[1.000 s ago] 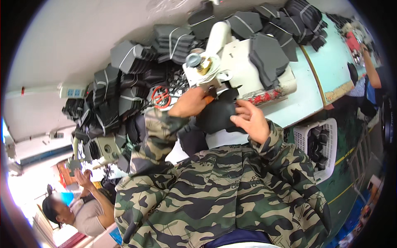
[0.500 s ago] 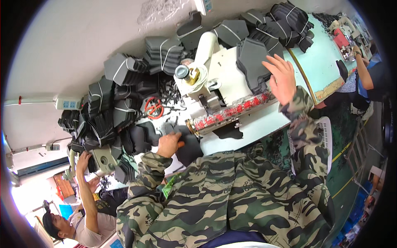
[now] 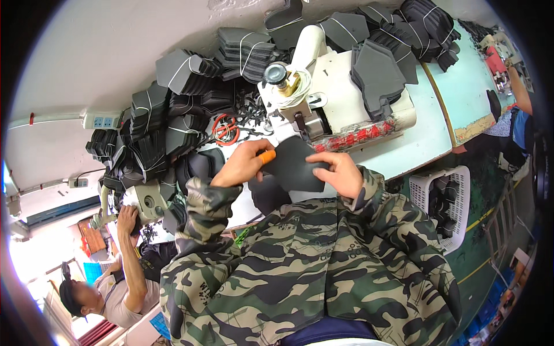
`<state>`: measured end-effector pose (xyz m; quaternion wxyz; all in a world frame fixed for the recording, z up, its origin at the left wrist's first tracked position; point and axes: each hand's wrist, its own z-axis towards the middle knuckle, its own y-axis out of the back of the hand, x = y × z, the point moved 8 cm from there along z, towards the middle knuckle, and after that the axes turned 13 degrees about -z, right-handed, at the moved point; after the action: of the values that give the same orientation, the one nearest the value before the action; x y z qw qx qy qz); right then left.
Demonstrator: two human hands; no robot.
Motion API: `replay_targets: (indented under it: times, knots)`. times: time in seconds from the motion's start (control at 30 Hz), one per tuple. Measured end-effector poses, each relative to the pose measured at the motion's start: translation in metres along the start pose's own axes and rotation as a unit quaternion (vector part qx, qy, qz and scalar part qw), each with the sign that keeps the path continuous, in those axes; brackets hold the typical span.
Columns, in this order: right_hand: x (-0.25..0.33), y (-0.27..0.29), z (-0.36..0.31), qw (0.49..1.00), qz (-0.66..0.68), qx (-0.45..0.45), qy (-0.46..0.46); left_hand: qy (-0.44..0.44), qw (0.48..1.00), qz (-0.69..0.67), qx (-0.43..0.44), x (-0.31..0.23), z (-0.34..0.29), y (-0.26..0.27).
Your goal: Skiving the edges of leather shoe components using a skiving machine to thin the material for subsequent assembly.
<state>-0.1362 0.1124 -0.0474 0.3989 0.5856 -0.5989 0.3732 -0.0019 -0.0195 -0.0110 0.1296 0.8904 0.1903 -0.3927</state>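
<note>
A dark grey flat cut piece (image 3: 295, 167) is held between my two hands, right in front of the white bench machine (image 3: 288, 106). My left hand (image 3: 245, 161), with an orange cover on one finger, pinches its left edge. On the right edge my right hand (image 3: 340, 175) grips with thumb and fingers. The piece's far edge lies close under the machine's head; whether it touches cannot be seen. Another dark piece (image 3: 268, 196) lies on the bench below my left hand. A stack of loose grey pieces (image 3: 376, 75) rests on top of the machine.
Tied bundles of grey pieces (image 3: 245, 52) line the wall. Red-handled scissors (image 3: 225, 130) lie among black scraps. A white basket (image 3: 461, 210) holding dark pieces stands on the floor at right. One co-worker (image 3: 124, 277) works at left, another (image 3: 513, 127) at far right.
My right hand has come down and left from above the machine to the dark piece. My left hand has lifted a piece up to the machine's head. The long dark piece below the machine is no longer visible.
</note>
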Motion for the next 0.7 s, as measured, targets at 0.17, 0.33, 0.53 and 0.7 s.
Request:
replay_targets:
  times: [0.17,0.33,0.53,0.7]
  knots:
    - [-0.002,-0.003,0.002,0.997,0.020,-0.073,0.028,0.037,0.998,0.057,0.014,-0.004,0.023,0.008]
    - [0.046,0.034,-0.038,0.955,-0.226,-0.166,0.100,-0.030,0.982,0.180,0.044,-0.048,0.056,-0.017]
    - [0.148,0.073,-0.008,0.770,-0.530,-0.234,0.268,-0.159,0.917,0.349,-0.113,-0.052,0.048,-0.030]
    - [0.093,0.066,-0.029,0.988,-0.008,-0.094,0.125,0.061,0.961,-0.236,0.131,0.026,-0.003,-0.074]
